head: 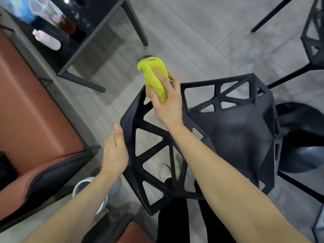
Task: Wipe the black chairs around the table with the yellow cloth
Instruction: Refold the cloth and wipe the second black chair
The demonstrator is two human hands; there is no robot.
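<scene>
Two hands of mine work on one black chair (228, 134) seen from above. Far left, a brown padded bench (29, 109) runs along the frame edge, and beyond it the dark table (98, 16) carries a pink bottle (47, 40) lying on its side and some blurred coloured packets. A pale bin (84, 188) stands on the grey floor (201, 32) near my left forearm.

My left hand (114, 155) rests against the left edge of the chair's backrest, palm on the frame and thumb lying along its outer rim; the fingers go behind the edge, so I cannot tell how far they wrap.

To the right, my right hand (166, 102) grips the yellow cloth (154, 78), fingers and thumb curled round the bunched fabric, pressing it against the top corner of the backrest where the open triangular lattice meets the rim. Part of the cloth sticks out past the chair toward the table leg.

Through the lattice I see one of my white shoes (164, 172). Farther right, a second black chair (313, 37) stands at the frame's upper edge, well apart from the cloth.
</scene>
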